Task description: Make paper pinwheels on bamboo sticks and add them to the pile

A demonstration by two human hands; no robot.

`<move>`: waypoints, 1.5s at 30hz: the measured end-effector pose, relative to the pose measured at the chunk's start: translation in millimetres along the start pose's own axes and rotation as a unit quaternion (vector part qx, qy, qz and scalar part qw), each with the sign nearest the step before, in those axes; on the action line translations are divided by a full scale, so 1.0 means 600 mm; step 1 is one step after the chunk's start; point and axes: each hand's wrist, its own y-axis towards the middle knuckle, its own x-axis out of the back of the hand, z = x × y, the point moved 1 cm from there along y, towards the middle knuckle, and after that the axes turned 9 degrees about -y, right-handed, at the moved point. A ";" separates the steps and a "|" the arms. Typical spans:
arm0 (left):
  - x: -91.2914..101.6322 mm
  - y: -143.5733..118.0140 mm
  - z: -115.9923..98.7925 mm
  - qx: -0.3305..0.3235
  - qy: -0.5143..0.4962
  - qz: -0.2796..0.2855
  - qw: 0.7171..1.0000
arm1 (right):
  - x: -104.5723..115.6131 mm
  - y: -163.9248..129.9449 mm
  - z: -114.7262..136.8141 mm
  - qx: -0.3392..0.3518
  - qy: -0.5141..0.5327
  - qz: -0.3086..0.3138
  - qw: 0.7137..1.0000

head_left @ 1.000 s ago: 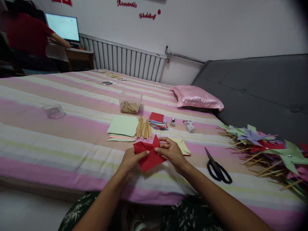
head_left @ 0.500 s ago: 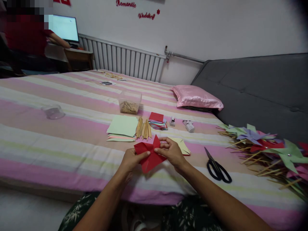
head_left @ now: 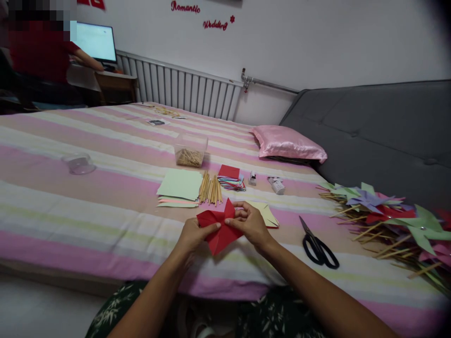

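Note:
A red paper pinwheel (head_left: 219, 238) is held up between both hands over the near edge of the bed, its corners folded in toward the centre. My left hand (head_left: 193, 235) grips its left side, thumb on the paper near the middle. From the right, my right hand (head_left: 249, 223) pinches it, thumb at the centre and fingers behind. Just beyond my right hand lie pale yellow cut paper squares (head_left: 268, 215), partly hidden by it. Further off are a stack of light green paper (head_left: 180, 184), several thin wooden sticks (head_left: 210, 188) and a pile of small coloured squares (head_left: 230, 176).
Black-handled scissors (head_left: 319, 249) lie right of my right forearm. Finished pinwheels on sticks (head_left: 391, 220) are heaped at the right. A clear box of sticks (head_left: 190, 152), a pink pillow (head_left: 291, 143) and small white boxes (head_left: 276, 184) sit farther back. A person (head_left: 42, 56) sits by a monitor.
Both hands keep hold of the red pinwheel in nearly the same place. The view has shifted very slightly; nothing else visibly differs.

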 end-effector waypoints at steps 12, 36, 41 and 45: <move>0.010 0.003 -0.024 -0.011 -0.131 -0.100 0.986 | 0.005 -0.019 0.034 0.191 -0.175 -0.117 0.959; 0.002 -0.006 -0.026 0.005 -0.134 -0.070 0.988 | -0.022 -0.027 0.021 0.122 -0.127 0.075 0.981; -0.001 -0.005 -0.023 -0.011 -0.133 -0.058 0.989 | -0.025 -0.026 0.021 0.094 -0.094 0.068 0.989; -0.001 -0.003 -0.020 -0.022 -0.146 -0.042 0.988 | -0.027 -0.024 0.016 0.066 -0.064 0.061 0.994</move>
